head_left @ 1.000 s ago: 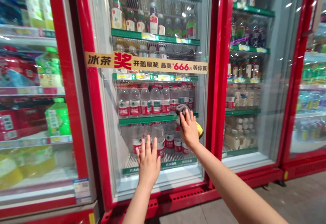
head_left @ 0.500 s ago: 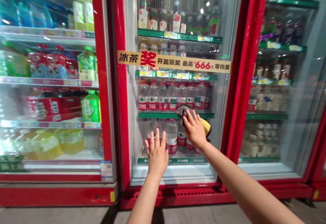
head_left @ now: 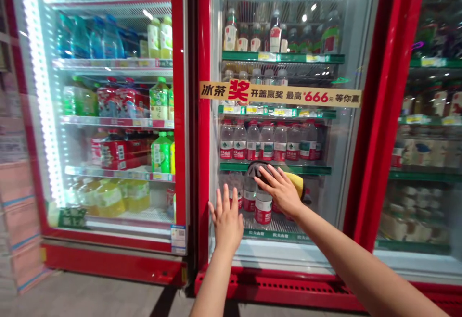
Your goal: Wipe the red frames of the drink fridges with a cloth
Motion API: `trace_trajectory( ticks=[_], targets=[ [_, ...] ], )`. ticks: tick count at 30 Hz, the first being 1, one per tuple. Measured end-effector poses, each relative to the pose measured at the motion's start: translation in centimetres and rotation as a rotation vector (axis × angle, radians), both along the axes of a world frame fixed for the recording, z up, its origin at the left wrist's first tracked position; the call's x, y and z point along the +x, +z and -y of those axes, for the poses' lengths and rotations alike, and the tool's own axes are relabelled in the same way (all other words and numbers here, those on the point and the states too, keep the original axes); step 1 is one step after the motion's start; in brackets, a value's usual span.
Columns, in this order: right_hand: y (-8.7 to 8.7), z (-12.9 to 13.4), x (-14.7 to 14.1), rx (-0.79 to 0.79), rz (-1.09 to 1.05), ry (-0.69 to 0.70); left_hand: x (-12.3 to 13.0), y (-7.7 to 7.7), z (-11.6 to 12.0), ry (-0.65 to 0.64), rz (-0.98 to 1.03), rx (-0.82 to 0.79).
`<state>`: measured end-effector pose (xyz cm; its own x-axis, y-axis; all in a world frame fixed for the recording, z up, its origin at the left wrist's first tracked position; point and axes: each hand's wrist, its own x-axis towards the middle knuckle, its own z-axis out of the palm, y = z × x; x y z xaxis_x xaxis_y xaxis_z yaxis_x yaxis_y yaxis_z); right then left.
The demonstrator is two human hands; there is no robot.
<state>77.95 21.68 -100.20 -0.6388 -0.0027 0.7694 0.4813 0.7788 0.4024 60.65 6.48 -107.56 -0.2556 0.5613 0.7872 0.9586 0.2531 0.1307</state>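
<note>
Grey-and-yellow cloth [head_left: 296, 182], right of frame centre, lies under the flat, spread right hand [head_left: 281, 193]. It has shifted left across the glass door [head_left: 348, 134], now covering glass nearer the separate, open-fingered left hand [head_left: 227, 223].

Cloth [head_left: 296, 181]: matt fabric. Glass door [head_left: 335, 139]: smooth, glossy. Bottles [head_left: 267, 140]: clear plastic.

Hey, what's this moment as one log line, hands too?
right hand: flat over grey-yellow cloth | left hand: empty, spread | bottles: upright in rows | banner: above hands
</note>
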Motion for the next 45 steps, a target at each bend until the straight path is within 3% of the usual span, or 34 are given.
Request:
trace_trajectory(
  ticks=[4, 8, 11, 15, 21, 27, 32, 34, 39, 45],
  targets=[
    [0.3, 0.0, 0.0, 0.021, -0.006, -0.005, -1.6, 0.1, 1.4, 0.013, -0.001, 0.005],
    [1.8, 1.5, -4.8, -0.003, -0.163, -0.068, -2.9, 0.2, 2.2, 0.066, 0.025, 0.02],
    [1.1, 2.7, -7.2, 0.039, -0.037, -0.009, -3.6, 0.2, 2.5, 0.113, 0.025, 0.022],
    [0.4, 2.6, -6.8, 0.148, 0.16, 0.111, -4.5, 0.0, 2.9, 0.167, 0.016, 0.039],
    [2.7, 3.1, -9.7, 0.099, 0.008, 0.014, -5.4, 0.6, 4.0, 0.193, 0.048, 0.082],
    [1.8, 4.3, -12.5, 0.229, 0.322, 0.19, -6.0, 0.9, 5.0, 0.161, 0.079, 0.044],
    [4.3, 5.1, -14.4, 0.157, 0.149, 0.102, -6.2, 1.0, 5.2, 0.179, 0.101, 0.043],
    [4.2, 5.3, -15.2, 0.165, 0.144, 0.108, -6.2, 1.0, 5.2, 0.177, 0.099, 0.048],
    [3.0, 5.2, -16.0, 0.285, 0.4, 0.253, -6.3, 1.2, 5.3, 0.169, 0.11, 0.049],
    [3.6, 5.4, -16.4, 0.201, 0.25, 0.173, -6.3, 1.3, 5.1, 0.163, 0.114, 0.066]
  ],
)
